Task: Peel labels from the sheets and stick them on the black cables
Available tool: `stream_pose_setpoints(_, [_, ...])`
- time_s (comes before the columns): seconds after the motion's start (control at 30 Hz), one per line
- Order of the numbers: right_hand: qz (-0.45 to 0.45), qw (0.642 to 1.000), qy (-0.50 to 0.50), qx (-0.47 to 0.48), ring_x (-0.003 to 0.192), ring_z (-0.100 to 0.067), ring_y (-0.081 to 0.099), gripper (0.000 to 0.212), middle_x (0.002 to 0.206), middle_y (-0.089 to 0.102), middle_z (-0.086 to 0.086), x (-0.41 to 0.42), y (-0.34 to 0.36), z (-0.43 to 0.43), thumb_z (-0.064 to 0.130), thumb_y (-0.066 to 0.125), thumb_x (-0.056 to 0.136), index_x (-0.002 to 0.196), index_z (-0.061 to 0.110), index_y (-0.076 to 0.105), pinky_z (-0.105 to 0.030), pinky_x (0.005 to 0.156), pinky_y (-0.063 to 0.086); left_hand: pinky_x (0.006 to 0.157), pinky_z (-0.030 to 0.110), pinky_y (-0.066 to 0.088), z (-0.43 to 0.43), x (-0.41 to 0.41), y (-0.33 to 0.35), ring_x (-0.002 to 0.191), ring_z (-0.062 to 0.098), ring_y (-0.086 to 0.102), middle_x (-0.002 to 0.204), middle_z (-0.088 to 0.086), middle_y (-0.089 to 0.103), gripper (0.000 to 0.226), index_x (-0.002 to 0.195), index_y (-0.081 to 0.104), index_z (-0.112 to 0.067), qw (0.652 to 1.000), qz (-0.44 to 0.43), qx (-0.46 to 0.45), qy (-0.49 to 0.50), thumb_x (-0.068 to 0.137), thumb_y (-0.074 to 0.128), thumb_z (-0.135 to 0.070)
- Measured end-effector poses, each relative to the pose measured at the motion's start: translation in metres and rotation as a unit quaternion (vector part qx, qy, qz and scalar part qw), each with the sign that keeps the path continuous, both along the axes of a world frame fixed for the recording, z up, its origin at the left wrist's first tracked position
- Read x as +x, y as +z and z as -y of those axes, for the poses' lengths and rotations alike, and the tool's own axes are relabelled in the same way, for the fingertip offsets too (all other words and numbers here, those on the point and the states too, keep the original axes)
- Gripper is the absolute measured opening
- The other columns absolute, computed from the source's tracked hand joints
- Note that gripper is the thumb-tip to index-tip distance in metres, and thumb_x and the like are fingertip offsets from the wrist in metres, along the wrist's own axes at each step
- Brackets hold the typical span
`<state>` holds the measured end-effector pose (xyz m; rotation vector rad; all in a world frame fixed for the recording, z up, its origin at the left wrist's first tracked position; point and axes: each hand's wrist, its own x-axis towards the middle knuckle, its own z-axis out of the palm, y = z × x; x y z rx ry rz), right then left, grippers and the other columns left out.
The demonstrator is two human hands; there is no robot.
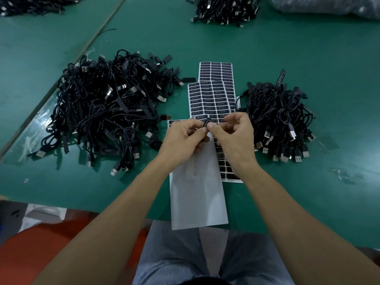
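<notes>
My left hand [185,136] and my right hand [234,134] meet above the label sheets, fingertips together. Between them they pinch a small black label [207,122] and what looks like a thin black cable; the cable itself is mostly hidden by my fingers. Under my hands lies a sheet of black labels [211,99], with a second sheet [216,70] behind it. A white sheet [197,194], nearly stripped of labels, reaches to the table's near edge. A big heap of black USB cables [107,108] lies to the left, a smaller heap [281,118] to the right.
The green table [308,54] carries another cable heap [224,9] at the far middle, more cables [30,5] at the far left and a plastic bag [329,5] at the far right. My grey-trousered legs [176,256] sit below the table edge.
</notes>
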<state>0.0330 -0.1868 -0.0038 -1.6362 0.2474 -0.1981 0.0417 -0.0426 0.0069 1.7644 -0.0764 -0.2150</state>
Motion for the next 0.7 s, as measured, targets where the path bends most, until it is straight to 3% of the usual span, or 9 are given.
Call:
stream_pose_setpoints(0.07, [-0.006,1.000,0.018,-0.005,0.079,-0.012,0.062,0.025,0.083,0.067,0.003,0.001,0.001,0.002,0.025,0.080,0.082,0.099,0.025,0.061,-0.037,0.080,0.056,0.057,0.018,0.051,-0.001,0.000,0.000,0.056,0.003,0.060,0.068,-0.003,0.072,0.014,0.094,0.073,-0.014,1.000,0.002,-0.001,-0.007,0.100,0.060,-0.013])
stream_pose_setpoints(0.2, [0.023,0.997,0.069,-0.028,0.069,0.002,0.061,0.004,0.072,0.071,0.015,0.001,0.003,-0.001,0.027,0.075,0.087,0.086,0.030,0.073,-0.021,0.070,0.051,0.060,0.019,0.052,-0.001,0.000,0.000,0.060,0.004,0.060,0.070,-0.006,0.070,0.015,0.104,0.073,-0.007,0.999,0.027,0.012,-0.029,0.101,0.059,-0.011])
stream_pose_setpoints(0.4, [0.020,0.998,0.060,-0.017,0.059,0.000,0.054,0.019,0.061,0.063,0.015,0.001,0.003,-0.001,0.026,0.067,0.095,0.078,0.026,0.075,-0.023,0.063,0.046,0.065,0.029,0.055,0.001,-0.002,-0.001,0.061,0.005,0.060,0.076,0.000,0.073,0.012,0.090,0.072,-0.019,0.994,0.071,0.076,-0.019,0.098,0.064,-0.014])
stream_pose_setpoints(0.53, [0.014,0.998,0.060,-0.022,0.056,-0.010,0.045,0.035,0.055,0.051,0.009,0.001,0.004,-0.002,0.030,0.059,0.100,0.069,0.016,0.069,-0.034,0.059,0.042,0.061,0.013,0.044,0.001,-0.002,0.002,0.061,-0.002,0.055,0.072,-0.005,0.070,0.010,0.086,0.074,-0.016,0.979,0.129,0.156,-0.025,0.094,0.068,-0.016])
stream_pose_setpoints(0.57, [0.006,0.998,0.056,-0.033,0.055,-0.009,0.048,0.038,0.057,0.054,0.008,0.001,0.006,-0.003,0.032,0.056,0.102,0.072,0.012,0.068,-0.035,0.059,0.043,0.059,0.014,0.043,0.000,-0.002,0.004,0.060,-0.001,0.054,0.070,-0.004,0.068,0.010,0.087,0.074,-0.014,0.976,0.144,0.165,-0.017,0.094,0.068,-0.016])
stream_pose_setpoints(0.63, [-0.007,0.997,0.053,-0.056,0.057,-0.005,0.057,0.036,0.066,0.062,0.007,0.000,0.009,-0.005,0.036,0.052,0.103,0.083,0.014,0.070,-0.031,0.057,0.047,0.059,0.028,0.050,-0.002,0.000,0.010,0.058,0.009,0.055,0.067,0.001,0.066,0.012,0.086,0.073,-0.010,0.970,0.176,0.164,0.020,0.095,0.067,-0.014])
stream_pose_setpoints(0.7, [0.003,0.995,0.068,-0.074,0.064,-0.004,0.064,0.025,0.080,0.067,0.003,-0.002,0.015,-0.007,0.033,0.052,0.103,0.103,0.017,0.072,-0.028,0.052,0.051,0.060,0.037,0.051,-0.004,0.003,0.017,0.059,0.018,0.057,0.066,0.002,0.064,0.015,0.082,0.069,-0.008,0.965,0.210,0.146,0.064,0.096,0.066,-0.015])
